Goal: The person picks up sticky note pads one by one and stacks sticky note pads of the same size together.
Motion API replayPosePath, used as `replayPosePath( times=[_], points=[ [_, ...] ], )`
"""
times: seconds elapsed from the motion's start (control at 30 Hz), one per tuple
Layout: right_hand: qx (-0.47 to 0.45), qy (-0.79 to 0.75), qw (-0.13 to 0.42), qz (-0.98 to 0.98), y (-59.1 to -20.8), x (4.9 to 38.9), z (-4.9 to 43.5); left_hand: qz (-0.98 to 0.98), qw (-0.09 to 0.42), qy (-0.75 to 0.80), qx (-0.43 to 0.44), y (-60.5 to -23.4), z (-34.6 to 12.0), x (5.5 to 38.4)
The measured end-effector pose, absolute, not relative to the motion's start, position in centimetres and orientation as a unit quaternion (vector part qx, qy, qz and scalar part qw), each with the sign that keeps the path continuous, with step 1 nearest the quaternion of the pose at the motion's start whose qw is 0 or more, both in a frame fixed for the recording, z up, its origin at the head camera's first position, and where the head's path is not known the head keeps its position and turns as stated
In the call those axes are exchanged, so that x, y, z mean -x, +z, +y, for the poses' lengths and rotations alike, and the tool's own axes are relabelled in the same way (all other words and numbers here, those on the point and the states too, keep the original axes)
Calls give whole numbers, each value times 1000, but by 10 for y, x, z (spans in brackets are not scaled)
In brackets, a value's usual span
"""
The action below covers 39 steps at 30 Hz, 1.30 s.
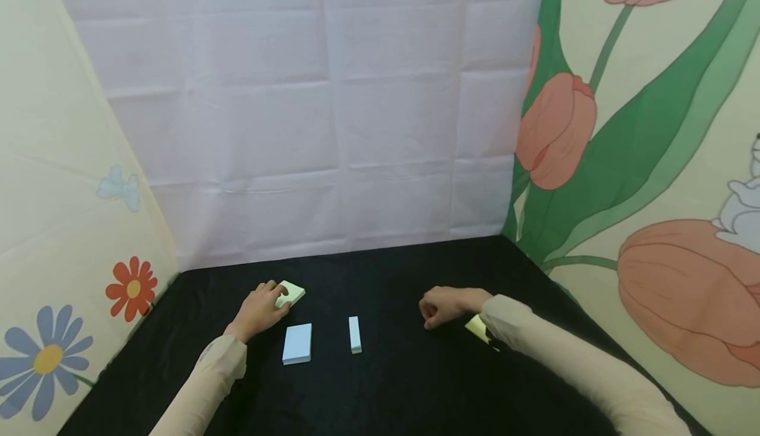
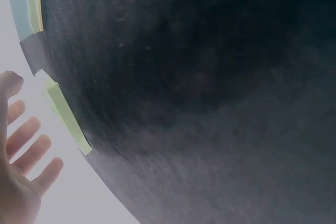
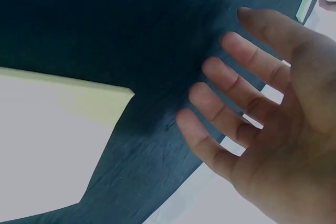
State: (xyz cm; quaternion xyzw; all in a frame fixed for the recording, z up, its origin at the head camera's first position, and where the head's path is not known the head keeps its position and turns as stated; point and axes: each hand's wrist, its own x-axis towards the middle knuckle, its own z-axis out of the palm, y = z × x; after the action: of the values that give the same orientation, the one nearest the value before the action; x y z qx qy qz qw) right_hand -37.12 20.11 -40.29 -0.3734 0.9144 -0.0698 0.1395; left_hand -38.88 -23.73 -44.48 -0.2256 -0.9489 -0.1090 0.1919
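My left hand (image 1: 261, 309) is at a pale green sticky note pad (image 1: 290, 294) at the back left, its fingers overlapping the pad's left side in the head view. In the left wrist view its fingers (image 2: 31, 150) are spread, with the green pad (image 2: 68, 120) just beyond them. My right hand (image 1: 445, 305) hangs over the black cloth with loosely bent fingers and holds nothing. Beside its wrist lies a yellow sticky note pad (image 1: 477, 328), partly hidden by the sleeve; the right wrist view shows this pad (image 3: 58, 140) large at the left.
A light blue sticky note pad (image 1: 297, 343) lies in front of the left hand. To its right is a narrow light blue pad (image 1: 355, 334) with a yellowish lower edge. The black-covered table (image 1: 392, 390) meets a white cloth backdrop (image 1: 332, 126) and flowered side panels.
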Motion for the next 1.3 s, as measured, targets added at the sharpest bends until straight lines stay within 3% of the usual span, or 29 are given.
replayPosePath(
  times=[0.73, 0.97, 1.3],
  points=[
    [351, -51, 161, 921, -397, 364, 229, -954, 192, -115, 200, -448, -244, 391],
    [385, -49, 162, 907, -398, 366, 247, -956, 187, -112, 198, -451, -247, 392],
    [333, -34, 155, 929, -396, 354, 259, -957, 180, -112, 199, -453, -248, 393]
  ],
)
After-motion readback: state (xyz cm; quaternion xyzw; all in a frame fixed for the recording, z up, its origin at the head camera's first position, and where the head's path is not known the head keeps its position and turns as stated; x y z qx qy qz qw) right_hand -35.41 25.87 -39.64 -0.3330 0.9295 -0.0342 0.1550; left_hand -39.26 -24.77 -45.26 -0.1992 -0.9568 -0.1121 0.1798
